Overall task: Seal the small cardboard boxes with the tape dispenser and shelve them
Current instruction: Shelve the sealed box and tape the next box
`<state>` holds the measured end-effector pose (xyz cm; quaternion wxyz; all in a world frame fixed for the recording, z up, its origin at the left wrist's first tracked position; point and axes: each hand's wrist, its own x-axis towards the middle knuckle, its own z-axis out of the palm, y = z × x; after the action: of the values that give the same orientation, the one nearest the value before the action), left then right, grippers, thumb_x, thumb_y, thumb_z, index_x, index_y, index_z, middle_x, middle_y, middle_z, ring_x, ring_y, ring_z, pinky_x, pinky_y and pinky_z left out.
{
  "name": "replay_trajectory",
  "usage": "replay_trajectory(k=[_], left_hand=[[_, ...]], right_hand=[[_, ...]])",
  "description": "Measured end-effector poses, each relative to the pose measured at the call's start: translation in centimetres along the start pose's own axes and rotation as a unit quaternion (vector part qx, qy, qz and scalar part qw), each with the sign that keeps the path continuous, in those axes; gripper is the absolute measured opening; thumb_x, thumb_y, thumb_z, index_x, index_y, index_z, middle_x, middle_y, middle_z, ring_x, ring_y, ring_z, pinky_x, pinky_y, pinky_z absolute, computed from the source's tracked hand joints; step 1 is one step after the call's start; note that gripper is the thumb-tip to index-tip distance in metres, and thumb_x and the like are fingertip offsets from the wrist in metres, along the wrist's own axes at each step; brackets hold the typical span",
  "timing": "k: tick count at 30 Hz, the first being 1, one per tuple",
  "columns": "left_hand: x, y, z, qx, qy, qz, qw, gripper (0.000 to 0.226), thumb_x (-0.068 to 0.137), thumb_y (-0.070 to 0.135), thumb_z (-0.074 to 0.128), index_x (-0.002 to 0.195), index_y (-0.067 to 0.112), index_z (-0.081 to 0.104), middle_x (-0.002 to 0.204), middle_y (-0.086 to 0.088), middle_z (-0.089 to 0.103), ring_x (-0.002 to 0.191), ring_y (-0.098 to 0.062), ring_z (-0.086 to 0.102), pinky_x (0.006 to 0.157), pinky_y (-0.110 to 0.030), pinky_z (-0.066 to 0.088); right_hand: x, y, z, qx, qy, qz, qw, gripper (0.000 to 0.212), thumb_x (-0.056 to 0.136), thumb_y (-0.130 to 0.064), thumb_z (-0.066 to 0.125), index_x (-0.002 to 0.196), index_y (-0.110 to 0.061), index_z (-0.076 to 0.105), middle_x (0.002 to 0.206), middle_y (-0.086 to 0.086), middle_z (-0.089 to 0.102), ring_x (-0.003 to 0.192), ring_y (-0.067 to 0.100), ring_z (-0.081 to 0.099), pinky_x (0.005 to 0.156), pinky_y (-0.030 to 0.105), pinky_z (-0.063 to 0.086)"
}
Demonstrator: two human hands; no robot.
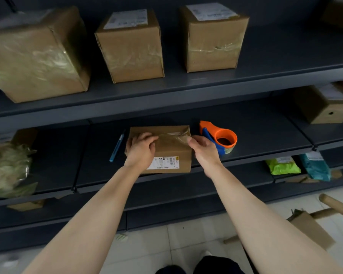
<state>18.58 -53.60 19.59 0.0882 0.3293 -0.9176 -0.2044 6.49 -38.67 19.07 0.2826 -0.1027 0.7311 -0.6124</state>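
The small cardboard box [170, 153] sat at the front of the middle shelf [255, 135], its printed label [163, 163] facing up and a strip of clear tape [172, 135] wrinkled across its far top edge. The left hand [141, 149] lay on the box's top left, fingers bent over that side and gripping it. The right hand [204, 150] pressed its thumb [190, 139] onto the tape at the right top corner; its other fingers were hidden behind the hand, so I could not tell whether they were clamped on anything. The box looked light and fairly stiff, though its corners would probably dent under a hard squeeze and the glossy tape would be slippery, so a hold on the two opposite bare cardboard sides seemed best. The tape dispenser [223, 138] stood just beside the box's right side, and a blue pen-like tool [117, 148] lay near its left, leaving little sideways room. The upper shelf [285, 56] overhung the spot, so lifting meant drawing the box forward first. Up there, open room lay to the right of the sealed boxes [130, 46].
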Motion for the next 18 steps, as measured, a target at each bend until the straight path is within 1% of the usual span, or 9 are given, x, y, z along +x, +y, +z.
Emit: replay_trajectory(k=[2,3,4,6,8,10,12,14,18], left_hand=[[0.1,0.0,-0.1,-0.032,-0.007,-0.019,0.999,0.034,0.1,0.021,0.041,0.13,0.027,0.055,0.14,0.008,0.041,0.133,-0.018,0.029,0.117,-0.042,0.013],[0.1,0.0,-0.2,-0.046,-0.009,-0.026,0.999,0.033,0.1,0.021,0.042,0.129,0.027,0.056,0.14,0.009,0.041,0.133,-0.017,0.029,0.117,-0.043,0.014],[0.2,-0.1,-0.2,-0.055,-0.01,-0.029,0.998,0.032,0.1,0.021,0.043,0.128,0.028,0.057,0.139,0.009,0.041,0.133,-0.017,0.029,0.117,-0.043,0.013],[0.5,-0.3,-0.1,-0.056,-0.009,-0.032,0.998,0.031,0.099,0.022,0.045,0.126,0.029,0.058,0.138,0.01,0.042,0.133,-0.016,0.03,0.117,-0.041,0.013],[0.7,-0.3,-0.2,-0.045,-0.008,-0.027,0.999,0.031,0.099,0.022,0.045,0.126,0.029,0.058,0.136,0.01,0.043,0.132,-0.017,0.032,0.115,-0.038,0.015],[1.0,0.1,-0.3,-0.049,-0.011,0.003,0.999,0.032,0.097,0.015,0.046,0.125,0.025,0.059,0.135,0.008,0.045,0.128,-0.019,0.039,0.112,-0.039,0.027],[1.3,1.0,-0.4,-0.077,-0.019,0.047,0.996,0.037,0.096,0.005,0.045,0.127,0.02,0.058,0.138,0.007,0.045,0.121,-0.017,0.047,0.103,-0.034,0.039],[1.3,2.0,-0.3,-0.107,-0.035,0.062,0.992,0.04,0.095,0.0,0.042,0.129,0.017,0.057,0.143,0.008,0.042,0.115,-0.016,0.052,0.093,-0.027,0.043],[1.4,2.7,0.4,-0.119,-0.062,0.053,0.99,0.042,0.097,0.0,0.037,0.13,0.018,0.057,0.146,0.01,0.04,0.113,-0.02,0.056,0.093,-0.029,0.045]], right_hand=[[0.5,-0.2,0.3,-0.012,0.006,0.013,1.0,0.031,0.091,-0.034,0.063,0.114,-0.014,0.059,0.107,0.001,0.063,0.087,0.01,0.057,0.061,0.016,0.039],[0.8,-0.2,0.4,-0.014,0.007,0.021,1.0,0.029,0.091,-0.035,0.063,0.111,-0.015,0.059,0.107,0.002,0.064,0.088,0.012,0.057,0.063,0.019,0.041],[1.1,0.0,0.5,-0.011,0.007,0.027,1.0,0.028,0.09,-0.036,0.064,0.108,-0.016,0.059,0.107,0.002,0.064,0.092,0.015,0.059,0.067,0.023,0.044],[1.4,0.2,0.5,-0.001,0.006,0.04,0.999,0.026,0.089,-0.04,0.063,0.104,-0.019,0.061,0.106,0.002,0.066,0.101,0.021,0.061,0.083,0.032,0.05],[1.6,0.3,0.4,0.009,0.002,0.051,0.999,0.024,0.092,-0.046,0.057,0.096,-0.023,0.06,0.103,0.001,0.067,0.102,0.021,0.061,0.095,0.04,0.049],[1.7,0.2,0.3,0.014,0.003,0.062,0.998,0.025,0.094,-0.049,0.051,0.091,-0.025,0.058,0.101,-0.001,0.066,0.103,0.021,0.061,0.098,0.043,0.047],[1.9,0.0,0.3,0.008,-0.001,0.06,0.998,0.027,0.093,-0.053,0.051,0.09,-0.027,0.058,0.101,-0.001,0.066,0.102,0.021,0.061,0.099,0.043,0.047],[2.1,0.1,0.4,-0.015,-0.015,0.047,0.999,0.03,0.088,-0.056,0.056,0.093,-0.027,0.06,0.104,0.0,0.068,0.103,0.021,0.062,0.099,0.045,0.048],[2.2,0.0,0.3,-0.035,-0.028,0.046,0.998,0.043,0.084,-0.049,0.066,0.114,-0.018,0.06,0.11,0.003,0.067,0.106,0.022,0.062,0.099,0.045,0.048]])
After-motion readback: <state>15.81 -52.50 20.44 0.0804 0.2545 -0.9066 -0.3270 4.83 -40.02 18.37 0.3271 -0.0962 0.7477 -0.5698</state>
